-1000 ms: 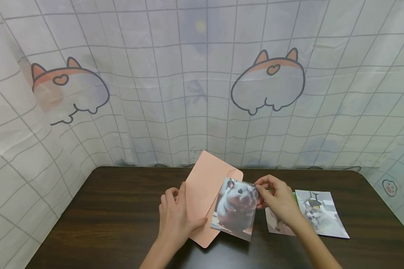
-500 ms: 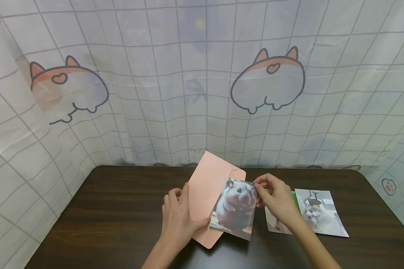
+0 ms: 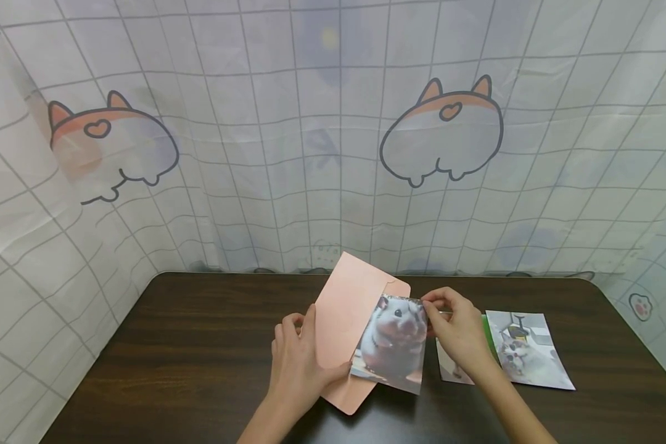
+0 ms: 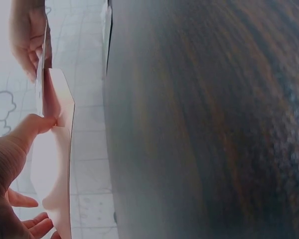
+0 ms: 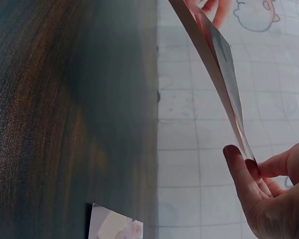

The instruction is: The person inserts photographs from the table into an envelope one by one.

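Observation:
My left hand (image 3: 296, 364) grips a pink envelope (image 3: 338, 314) by its left side, thumb across the front and fingers behind. The envelope is tilted and held up off the table, as the left wrist view shows. A hamster picture card (image 3: 395, 345) overlaps the envelope's open right edge; its left edge lies at the opening near my left thumb. My right hand (image 3: 457, 330) pinches the card's upper right corner between thumb and fingers. In the right wrist view the card (image 5: 226, 64) and the envelope (image 5: 209, 59) stand edge-on, close together.
Right of my right hand lie more picture cards on the dark wooden table (image 3: 189, 357): one with a white animal (image 3: 530, 354) and a pinkish one (image 3: 449, 367), partly hidden by my arm, with a green edge (image 3: 488, 336) between them. A grid-patterned curtain (image 3: 333, 154) hangs behind the table.
Both hands, the envelope and the card have shifted slightly right. The card's left edge has moved a little behind the envelope's front edge. Both grips look the same.

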Action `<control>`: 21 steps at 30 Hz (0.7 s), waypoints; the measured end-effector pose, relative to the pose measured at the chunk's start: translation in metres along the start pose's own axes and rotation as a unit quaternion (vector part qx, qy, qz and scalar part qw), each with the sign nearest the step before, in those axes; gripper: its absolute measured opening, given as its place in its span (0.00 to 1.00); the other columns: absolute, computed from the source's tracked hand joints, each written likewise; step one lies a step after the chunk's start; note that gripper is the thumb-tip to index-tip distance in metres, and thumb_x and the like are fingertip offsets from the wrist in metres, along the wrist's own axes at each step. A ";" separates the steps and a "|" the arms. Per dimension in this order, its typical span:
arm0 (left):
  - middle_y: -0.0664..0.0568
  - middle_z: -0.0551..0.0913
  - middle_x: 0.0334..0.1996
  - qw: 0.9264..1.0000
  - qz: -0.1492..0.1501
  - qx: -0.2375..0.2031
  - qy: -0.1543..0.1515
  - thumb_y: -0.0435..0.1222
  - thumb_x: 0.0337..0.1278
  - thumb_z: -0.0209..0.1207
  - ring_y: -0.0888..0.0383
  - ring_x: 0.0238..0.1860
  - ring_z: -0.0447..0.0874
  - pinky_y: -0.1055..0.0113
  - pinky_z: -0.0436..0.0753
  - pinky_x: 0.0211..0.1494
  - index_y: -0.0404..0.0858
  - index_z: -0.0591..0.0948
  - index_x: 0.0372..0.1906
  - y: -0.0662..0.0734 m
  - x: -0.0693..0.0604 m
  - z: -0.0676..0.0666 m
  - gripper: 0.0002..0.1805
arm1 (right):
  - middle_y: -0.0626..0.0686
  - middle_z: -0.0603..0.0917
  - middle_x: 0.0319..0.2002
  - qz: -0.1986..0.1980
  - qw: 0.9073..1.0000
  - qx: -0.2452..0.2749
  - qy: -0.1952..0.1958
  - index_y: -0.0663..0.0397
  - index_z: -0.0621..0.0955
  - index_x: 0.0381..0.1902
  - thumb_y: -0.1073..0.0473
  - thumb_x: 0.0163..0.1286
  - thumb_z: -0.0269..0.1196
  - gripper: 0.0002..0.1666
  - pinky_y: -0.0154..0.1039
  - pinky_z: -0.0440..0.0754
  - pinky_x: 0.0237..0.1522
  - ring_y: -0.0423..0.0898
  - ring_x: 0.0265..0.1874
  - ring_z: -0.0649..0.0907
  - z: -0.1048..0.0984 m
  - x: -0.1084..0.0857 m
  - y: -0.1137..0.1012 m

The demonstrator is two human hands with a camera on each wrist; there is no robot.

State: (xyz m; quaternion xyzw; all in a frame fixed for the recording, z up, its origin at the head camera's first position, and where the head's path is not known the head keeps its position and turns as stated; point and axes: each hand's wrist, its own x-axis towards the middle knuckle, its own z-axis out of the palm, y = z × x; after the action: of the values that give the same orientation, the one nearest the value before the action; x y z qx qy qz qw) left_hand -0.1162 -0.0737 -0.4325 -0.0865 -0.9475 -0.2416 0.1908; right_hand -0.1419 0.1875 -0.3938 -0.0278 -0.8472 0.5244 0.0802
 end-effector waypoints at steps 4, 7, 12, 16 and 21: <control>0.38 0.72 0.53 1.000 0.008 0.002 0.006 0.51 0.32 0.84 0.44 0.52 0.70 0.50 0.74 0.51 0.31 0.72 0.72 0.000 0.000 0.001 0.57 | 0.64 0.88 0.41 0.001 1.000 0.000 0.007 0.68 0.81 0.50 0.66 0.78 0.61 0.09 0.36 0.87 0.28 0.43 0.23 0.90 0.000 0.001 0.001; 0.39 0.72 0.53 1.000 0.011 0.003 0.010 0.51 0.32 0.83 0.44 0.52 0.70 0.50 0.74 0.51 0.31 0.73 0.71 0.000 -0.001 0.001 0.57 | 0.65 0.88 0.42 0.003 1.000 -0.007 0.016 0.67 0.81 0.50 0.66 0.78 0.61 0.08 0.36 0.87 0.28 0.43 0.25 0.90 0.000 0.001 0.000; 0.38 0.72 0.53 1.000 0.010 0.003 0.008 0.52 0.32 0.83 0.44 0.51 0.69 0.51 0.74 0.50 0.31 0.73 0.72 0.001 -0.001 0.001 0.57 | 0.65 0.89 0.43 -0.003 0.999 -0.034 0.037 0.64 0.82 0.49 0.67 0.78 0.60 0.07 0.32 0.83 0.26 0.42 0.24 0.89 -0.001 0.001 -0.002; 0.39 0.72 0.53 1.000 0.010 0.001 0.008 0.52 0.31 0.83 0.45 0.51 0.70 0.51 0.74 0.50 0.31 0.73 0.71 0.001 -0.002 0.000 0.58 | 0.64 0.89 0.42 -0.014 0.998 -0.044 0.045 0.63 0.82 0.48 0.66 0.78 0.60 0.07 0.32 0.79 0.22 0.42 0.23 0.88 -0.001 0.001 -0.003; 0.38 0.72 0.54 1.000 0.003 -0.011 0.004 0.51 0.31 0.82 0.45 0.51 0.70 0.52 0.74 0.51 0.31 0.73 0.71 0.003 -0.002 0.000 0.57 | 0.63 0.88 0.43 -0.004 0.998 -0.031 0.050 0.63 0.83 0.49 0.65 0.79 0.59 0.08 0.31 0.81 0.25 0.38 0.25 0.88 -0.001 -0.001 -0.004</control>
State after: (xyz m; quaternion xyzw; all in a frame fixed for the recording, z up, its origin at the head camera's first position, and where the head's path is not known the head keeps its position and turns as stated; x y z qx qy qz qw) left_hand -0.1139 -0.0710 -0.4319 -0.0908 -0.9439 -0.2514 0.1941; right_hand -0.1408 0.1864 -0.3901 -0.0530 -0.8581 0.4955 0.1241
